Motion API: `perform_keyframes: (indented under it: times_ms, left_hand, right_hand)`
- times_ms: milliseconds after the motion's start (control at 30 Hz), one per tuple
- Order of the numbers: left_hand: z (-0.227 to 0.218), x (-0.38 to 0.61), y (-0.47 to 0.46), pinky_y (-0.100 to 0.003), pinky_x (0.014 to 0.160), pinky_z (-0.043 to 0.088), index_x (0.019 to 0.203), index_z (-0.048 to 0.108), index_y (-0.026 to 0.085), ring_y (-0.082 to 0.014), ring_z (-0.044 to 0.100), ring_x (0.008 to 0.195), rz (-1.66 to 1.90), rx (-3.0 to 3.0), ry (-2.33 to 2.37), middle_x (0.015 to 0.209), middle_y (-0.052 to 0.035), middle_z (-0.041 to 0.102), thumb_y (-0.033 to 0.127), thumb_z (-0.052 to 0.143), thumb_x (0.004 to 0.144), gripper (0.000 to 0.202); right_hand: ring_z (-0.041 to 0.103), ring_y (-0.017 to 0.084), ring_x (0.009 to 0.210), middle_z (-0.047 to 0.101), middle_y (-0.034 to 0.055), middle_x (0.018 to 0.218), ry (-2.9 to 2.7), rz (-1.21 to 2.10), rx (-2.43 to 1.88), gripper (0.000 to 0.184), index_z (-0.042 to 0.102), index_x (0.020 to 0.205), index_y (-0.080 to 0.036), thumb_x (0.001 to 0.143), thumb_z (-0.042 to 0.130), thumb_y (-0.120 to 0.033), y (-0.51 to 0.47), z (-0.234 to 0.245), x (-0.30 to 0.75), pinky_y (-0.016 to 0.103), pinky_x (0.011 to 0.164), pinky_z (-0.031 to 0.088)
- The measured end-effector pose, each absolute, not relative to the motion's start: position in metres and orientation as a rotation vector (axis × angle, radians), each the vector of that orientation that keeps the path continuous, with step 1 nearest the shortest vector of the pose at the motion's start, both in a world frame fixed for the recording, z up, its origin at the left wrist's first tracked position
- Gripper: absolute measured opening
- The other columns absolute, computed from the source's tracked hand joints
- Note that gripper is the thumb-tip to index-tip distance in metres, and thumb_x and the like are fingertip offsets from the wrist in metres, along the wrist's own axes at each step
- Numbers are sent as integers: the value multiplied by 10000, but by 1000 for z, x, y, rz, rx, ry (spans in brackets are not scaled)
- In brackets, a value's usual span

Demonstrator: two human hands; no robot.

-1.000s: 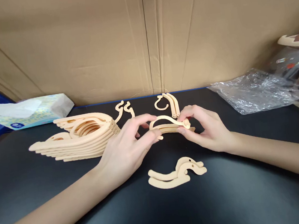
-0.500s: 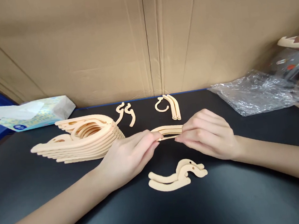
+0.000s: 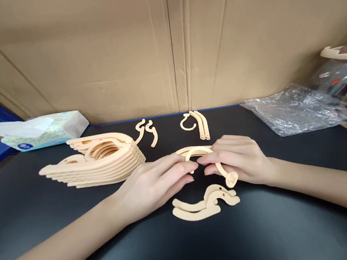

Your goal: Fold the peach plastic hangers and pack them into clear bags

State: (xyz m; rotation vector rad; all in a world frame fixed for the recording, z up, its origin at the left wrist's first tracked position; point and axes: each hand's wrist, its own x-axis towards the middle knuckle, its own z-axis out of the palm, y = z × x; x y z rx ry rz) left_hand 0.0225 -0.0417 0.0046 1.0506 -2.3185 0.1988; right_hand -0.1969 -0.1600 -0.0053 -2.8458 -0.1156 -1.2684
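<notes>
A cream plastic hanger hook (image 3: 205, 149) is between my two hands, its curve arching upward and its round, cupped end pointing down to the right. My left hand (image 3: 157, 177) grips its left end between thumb and fingers. Bent fingers of my right hand (image 3: 239, 158) are closed at the hook's right side, just above the cupped end. Right behind it on the table lie curved hanger arms (image 3: 180, 151), partly hidden by the hands. Nearer to me, two hanger arm pieces (image 3: 197, 214) with wavy ends overlap on the black tabletop.
Left of my hands stands a stack of folded hangers (image 3: 103, 173), with a tissue pack (image 3: 51, 129) behind. Loose wavy pieces (image 3: 151, 133), another hook (image 3: 188, 123) and slim arms (image 3: 202, 124) lie toward the cardboard wall (image 3: 105, 54). A clear plastic bag (image 3: 296, 109) lies right.
The hook has turned from edge-on, low between my fingertips, to arching upward with its cupped end showing at the right. My right fingers have shifted slightly left and down.
</notes>
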Motion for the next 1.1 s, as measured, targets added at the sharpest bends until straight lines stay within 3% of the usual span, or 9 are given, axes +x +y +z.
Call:
perform_keyframes:
  times_ms: [233,433,800,900,1033,1100]
  left_hand:
    - [3,24,-41,-188,652,526,1049,548,171,-102,671,726,258,1076,-2277,901,-24,697,241,467,1057,107]
    - [3,23,-41,-176,610,503,1031,543,169,-91,650,686,281,1123,-2251,869,-7,679,244,423,1071,147]
    - [3,24,-42,-156,571,484,1035,527,177,-83,627,661,267,1143,-2220,856,-2,654,229,400,1071,142]
    - [-1,24,-42,-153,533,461,1138,524,175,-91,644,707,206,1176,-2200,937,-27,672,190,447,1042,124]
    - [-8,25,-41,-167,559,491,1449,323,164,-93,648,706,118,1174,-2114,1017,-40,698,183,488,1010,470]
    - [-7,25,-40,-176,612,507,1452,337,165,-96,657,754,188,1164,-2138,1053,-40,699,169,507,1002,481]
  right_hand:
    - [587,148,629,660,24,723,-268,-1225,-2844,456,629,1058,-159,940,563,-594,-157,-8,-194,279,567,448]
    - [558,152,656,643,37,746,-201,-1258,-2875,447,635,954,-148,896,626,-591,-157,-4,-192,293,590,415]
    - [557,167,743,642,51,854,-197,-1133,-2868,468,607,1022,-150,935,558,-608,-159,-4,-192,319,694,422]
    - [541,164,738,636,45,853,-149,-1148,-2880,398,596,1000,-158,925,617,-548,-160,-5,-192,309,678,417]
    - [584,183,806,630,41,881,66,-1169,-2793,365,586,995,-178,881,703,-504,-165,-7,-192,317,712,434]
    - [598,189,824,623,33,879,185,-1153,-2716,327,590,975,-194,866,732,-467,-168,-8,-192,328,749,451]
